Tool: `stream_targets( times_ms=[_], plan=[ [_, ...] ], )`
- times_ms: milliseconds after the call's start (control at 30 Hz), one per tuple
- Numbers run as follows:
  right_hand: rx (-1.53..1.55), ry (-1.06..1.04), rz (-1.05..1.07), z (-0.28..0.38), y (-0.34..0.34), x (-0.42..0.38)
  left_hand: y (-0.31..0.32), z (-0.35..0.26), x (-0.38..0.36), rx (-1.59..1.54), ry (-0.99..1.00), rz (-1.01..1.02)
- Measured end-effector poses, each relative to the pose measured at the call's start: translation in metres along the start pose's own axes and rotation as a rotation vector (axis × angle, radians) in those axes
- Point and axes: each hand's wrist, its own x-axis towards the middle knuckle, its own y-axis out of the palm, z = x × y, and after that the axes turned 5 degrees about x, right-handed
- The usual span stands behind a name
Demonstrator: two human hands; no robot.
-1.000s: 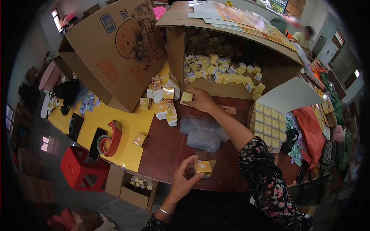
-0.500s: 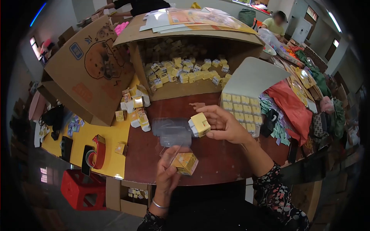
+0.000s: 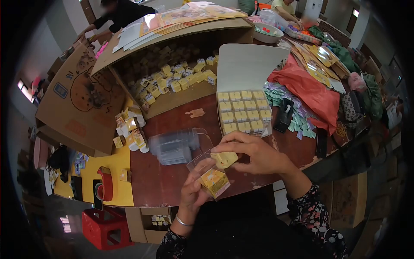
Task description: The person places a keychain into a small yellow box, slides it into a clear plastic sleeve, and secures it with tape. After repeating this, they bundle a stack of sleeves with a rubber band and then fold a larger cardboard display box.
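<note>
My left hand is closed around a small printed yellow box, with a thin clear plastic piece standing up from its upper side. Just above that box, my right hand pinches a small yellow block between thumb and fingers. The block is close against the clear plastic; whether it touches the printed box is hard to see. On the red tabletop beyond my left hand lies a stack of clear plastic pieces. Past my right hand is an open box with a white lid, filled with rows of yellow blocks.
A large carton on its side holds many yellow-and-white blocks. Folded printed boxes, a red tape dispenser and a phone lie left. Rightward are a black dispenser, small packets and red plastic. Two people work beyond.
My right hand has brought the yellow block down and left to the box in my left hand, turning it over. The view has swung to the right.
</note>
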Motion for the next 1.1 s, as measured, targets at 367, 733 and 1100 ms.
stream_targets(
  times_ms=[367, 733, 1100],
  plan=[
    [0.638, 0.125, 0.031, -0.004, -0.002, -0.019, -0.012, -0.019, 0.003, 0.297, -0.048, 0.179],
    [0.643, 0.127, -0.030, 0.012, -0.014, -0.017, 0.031, -0.063, 0.030, 0.576, -0.006, 0.427],
    [0.289, -0.096, -0.202, 0.014, -0.014, -0.022, 0.077, -0.100, 0.036, 1.067, 0.018, 0.458]
  ],
)
